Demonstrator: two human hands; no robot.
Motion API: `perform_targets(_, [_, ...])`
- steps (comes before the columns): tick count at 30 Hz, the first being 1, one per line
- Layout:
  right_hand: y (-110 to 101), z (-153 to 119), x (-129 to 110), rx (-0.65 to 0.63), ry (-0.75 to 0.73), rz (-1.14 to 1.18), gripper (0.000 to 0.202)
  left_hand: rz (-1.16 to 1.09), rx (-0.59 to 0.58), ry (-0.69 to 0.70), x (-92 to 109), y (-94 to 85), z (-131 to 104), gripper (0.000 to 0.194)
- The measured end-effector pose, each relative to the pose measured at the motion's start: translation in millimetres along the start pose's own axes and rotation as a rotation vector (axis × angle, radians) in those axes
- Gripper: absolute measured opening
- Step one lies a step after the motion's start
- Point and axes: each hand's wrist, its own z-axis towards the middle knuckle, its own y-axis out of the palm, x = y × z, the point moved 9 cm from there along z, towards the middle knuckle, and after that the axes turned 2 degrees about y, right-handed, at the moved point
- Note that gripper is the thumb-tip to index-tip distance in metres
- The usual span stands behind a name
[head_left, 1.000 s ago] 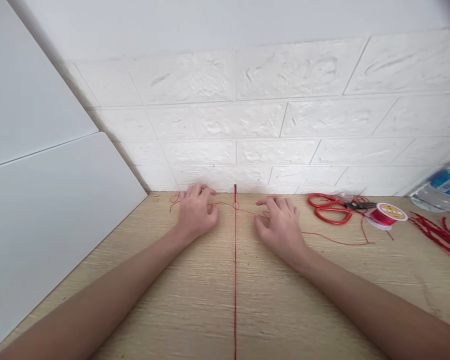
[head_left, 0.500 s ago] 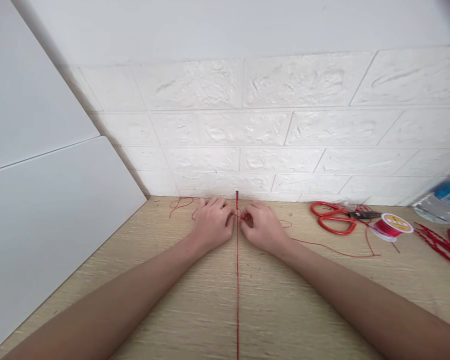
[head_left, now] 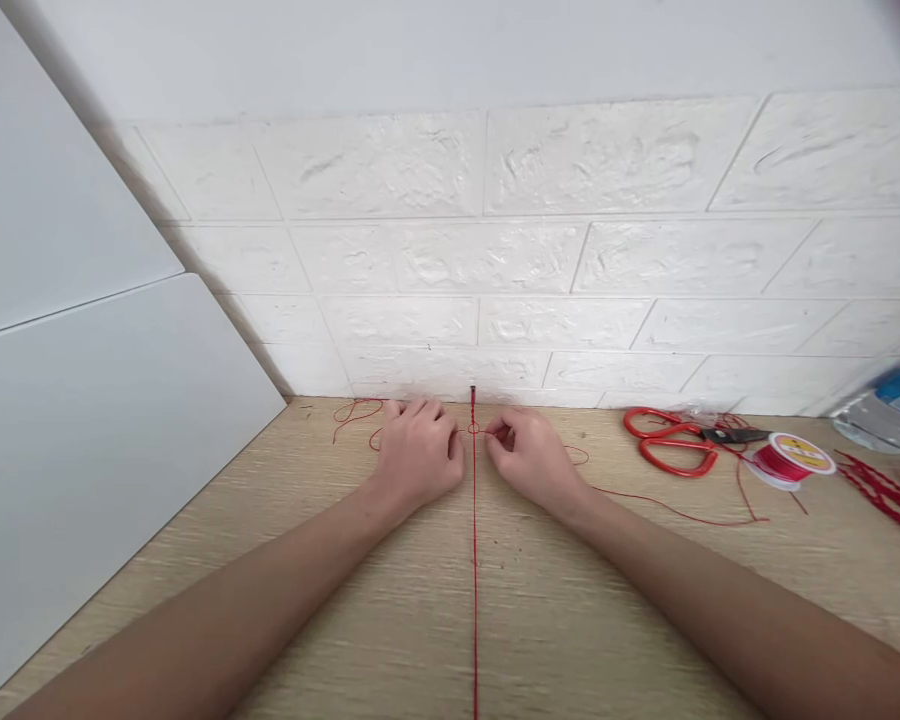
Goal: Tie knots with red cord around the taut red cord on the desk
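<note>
A thin red cord (head_left: 475, 560) runs straight from a small dark fixing at the foot of the wall down toward me. Near its far end is a short knotted stretch (head_left: 472, 402), with a small loop just below it. My left hand (head_left: 418, 450) pinches a red thread on the left side of that loop; the fingertips are partly hidden. On the right side, my right hand (head_left: 529, 455) pinches the thread between thumb and forefinger. The thread spans the gap between both hands, across the upright cord. Loose thread curls out beyond each hand.
Scissors with red handles (head_left: 675, 455) lie on the wooden table (head_left: 585, 620) to the right. Beside them are a spool of red thread (head_left: 787, 460), several braided red cords (head_left: 885, 490) and a clear plastic bottle (head_left: 889, 405). White panels (head_left: 120, 400) stand at left, before a white brick-pattern wall (head_left: 540, 255).
My hands have moved slightly apart, and the loop around the upright cord has become smaller. The camera view has shifted a little.
</note>
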Motion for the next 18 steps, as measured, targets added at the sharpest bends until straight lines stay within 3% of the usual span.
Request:
perform_targets(5, [-0.4, -2.0, -5.9, 0.006, -0.041, -0.012, 0.004, -0.014, -0.002, 0.039, 4.7, -2.0, 0.6, 0.014])
perform_targets(10, [-0.1, -1.4, -5.0, 0.003, -0.054, -0.01, 0.012, -0.014, -0.023, 0.073, 6.3, 2.2, 1.2, 0.024])
perform_targets(18, [-0.6, 1.2, 3.8, 0.036, 0.001, 0.002, 0.01, -0.054, -0.02, -0.003, -0.1, 2.9, 1.6, 0.013])
